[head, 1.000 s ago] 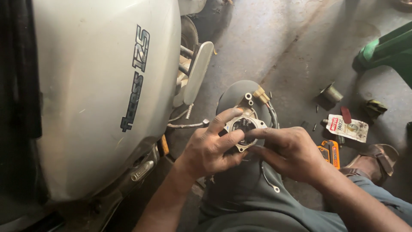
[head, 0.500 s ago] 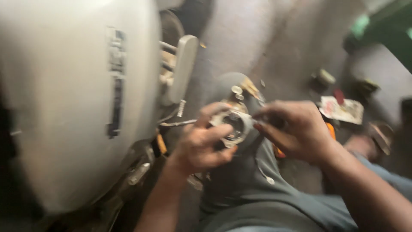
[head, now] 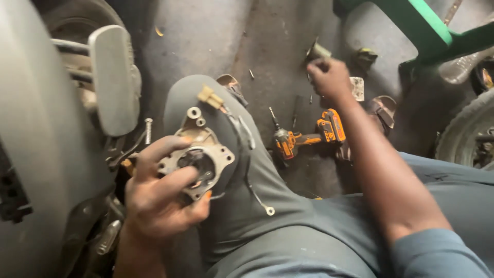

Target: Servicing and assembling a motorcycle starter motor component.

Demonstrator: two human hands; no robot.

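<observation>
Looking down from the head camera, took the bent knee in grey trousers (head: 180, 98) as the landmark. Rested against the inner, left face of that knee: a round, grey cast-metal housing with bolt ears and a dark central bore (head: 198, 157). Gripped it with the left hand (head: 159, 198), fingers wrapped over the rim and thumb pressed up from below. Sat just above it, on the crest of the knee: a small tan plastic connector (head: 211, 96).

Reached well out beyond the knee to the right with the right hand (head: 329, 77), low over the concrete among small loose parts. Curled its fingers, yet blurred them too much to tell whether anything was pinched.

Lay on the floor between the knee and that hand: an orange-and-black cordless driver (head: 309, 138). Stood left of the knee: a flat grey metal footrest plate (head: 110, 77).

Judged best done by bracing the housing firmly on the knee, bore facing up, and lifting one small part at a time.
</observation>
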